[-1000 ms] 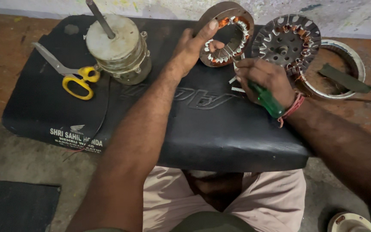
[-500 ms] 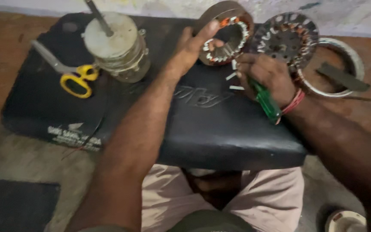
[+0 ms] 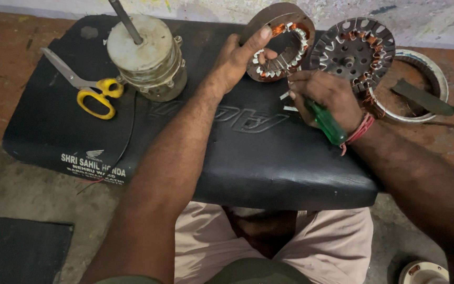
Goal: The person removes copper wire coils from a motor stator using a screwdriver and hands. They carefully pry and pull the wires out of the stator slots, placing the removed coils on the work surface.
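— Head view first: what does your left hand point(image 3: 235, 60) hold?

— Your left hand grips the round brown motor stator ring with copper windings point(image 3: 279, 42), thumb stretched over its near rim and fingers behind it. You hold it tilted on edge at the far side of the black padded seat cushion point(image 3: 248, 158), right of centre.

— And your right hand point(image 3: 324, 94)?

— It is closed around a green-handled screwdriver point(image 3: 326, 123). The green handle sticks out toward your wrist, beside the red thread band point(image 3: 358, 131) you wear. The tool's tip points at the stator's near right edge, but your fingers hide it, so I cannot tell whether it touches the windings.

— What lies just beside that?

— Small white slips point(image 3: 289, 102) lie on the cushion under your right hand. Right of the stator stands a dark slotted round core with copper wire point(image 3: 353, 50), leaning near the far wall. Farther right, a pale metal ring point(image 3: 421, 87) lies on the brown wooden surface point(image 3: 6, 79), with a dark flat strip point(image 3: 424, 97) across it.

— And on the left?

— A pale cylindrical motor body with an upright steel shaft point(image 3: 145, 55) sits on the cushion's far left part. Yellow-handled scissors point(image 3: 88, 89) lie just left of it, blades pointing far left.
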